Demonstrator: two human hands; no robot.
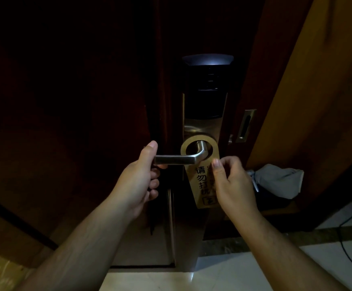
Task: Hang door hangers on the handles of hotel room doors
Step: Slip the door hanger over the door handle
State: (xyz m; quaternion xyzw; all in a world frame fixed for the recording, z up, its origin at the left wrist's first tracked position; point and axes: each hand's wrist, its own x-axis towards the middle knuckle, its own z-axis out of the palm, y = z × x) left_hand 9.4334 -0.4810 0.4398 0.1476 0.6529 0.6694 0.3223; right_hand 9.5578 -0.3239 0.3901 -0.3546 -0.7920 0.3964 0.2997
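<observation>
Gold-coloured and glossy, the door hanger (200,185) is a long card with a rounded top. A round hole in that top is looped over the lever handle (175,159) at its bend. The body hangs down below the handle, tilted slightly, with a column of dark Chinese characters and a small square symbol near its lower end.

The handle is brushed grey metal and lies level, pointing left from the hanger's hole. The left hand (143,179) grips its free end, thumb on top and fingers curled underneath. The right hand (233,181) is just below and right of the handle's bend. It pinches the hanger's right edge between thumb and forefinger, and its other fingers are curled in behind.

Above the handle is a brass lock plate (204,124) with a dark reader panel (206,97). To the right of the handle, a metal strike plate (245,126) is set into the wooden frame.

Lower right of the handle, a grey cloth (277,179) lies draped over a dark shape on the floor. Whether that shape is a bag or a bin cannot be told. A black cable (347,248) trails over the pale floor tiles (233,274) beneath.
</observation>
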